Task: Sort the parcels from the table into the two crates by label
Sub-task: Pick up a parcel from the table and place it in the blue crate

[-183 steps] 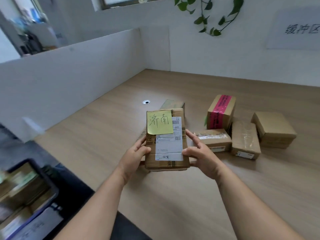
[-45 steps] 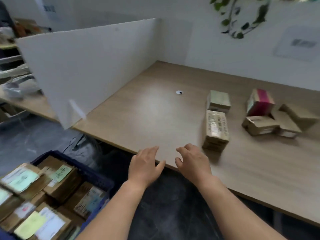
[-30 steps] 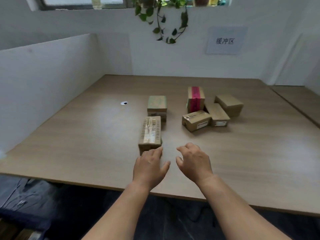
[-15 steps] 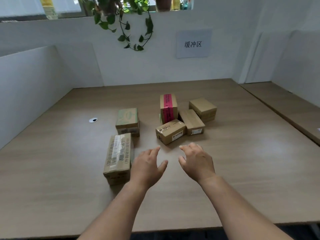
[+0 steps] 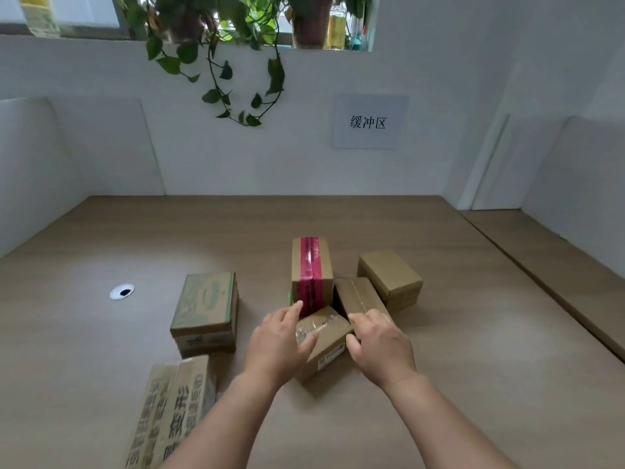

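A small brown parcel [image 5: 325, 337] with clear tape and a white label on its near side lies on the wooden table [image 5: 490, 350]. My left hand [image 5: 279, 341] touches its left end, fingers stretched forward and thumb on its top. On its right end rests my right hand [image 5: 382, 343], also with fairly straight fingers. Behind the parcel stands a box with red tape [image 5: 311, 269]. A flat parcel [image 5: 358, 296] and a plain box [image 5: 389, 275] sit to the right. No crate is in view.
A green-printed box [image 5: 204, 309] sits left of my hands, and a long printed parcel [image 5: 172, 411] lies at the near left. A round cable hole [image 5: 121, 292] marks the table's left. White partitions [image 5: 33, 170] wall the left, back and right.
The view swung from the crate on the floor back to the table. Both empty hands moved forward and now touch the small taped parcel.
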Action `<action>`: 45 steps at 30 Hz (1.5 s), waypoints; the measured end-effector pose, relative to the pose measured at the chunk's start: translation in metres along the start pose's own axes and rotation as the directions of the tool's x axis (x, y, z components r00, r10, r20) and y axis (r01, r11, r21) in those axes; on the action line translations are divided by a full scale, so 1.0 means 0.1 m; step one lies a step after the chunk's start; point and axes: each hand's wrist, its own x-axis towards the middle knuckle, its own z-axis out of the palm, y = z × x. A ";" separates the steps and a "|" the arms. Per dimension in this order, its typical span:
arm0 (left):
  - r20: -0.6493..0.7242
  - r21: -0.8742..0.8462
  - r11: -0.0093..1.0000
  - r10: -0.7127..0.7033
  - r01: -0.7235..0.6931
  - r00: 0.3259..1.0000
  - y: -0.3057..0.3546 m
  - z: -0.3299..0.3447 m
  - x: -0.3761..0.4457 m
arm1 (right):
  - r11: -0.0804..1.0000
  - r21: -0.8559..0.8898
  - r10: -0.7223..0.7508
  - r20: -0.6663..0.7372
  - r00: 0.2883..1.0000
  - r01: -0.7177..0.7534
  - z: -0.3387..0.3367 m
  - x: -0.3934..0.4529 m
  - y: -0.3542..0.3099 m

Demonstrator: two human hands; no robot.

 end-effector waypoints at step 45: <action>-0.001 -0.670 0.724 -0.218 0.161 0.976 0.30 0.25 0.86 | 0.112 0.897 0.053 0.425 0.904 -0.428 0.10 1.05 0.59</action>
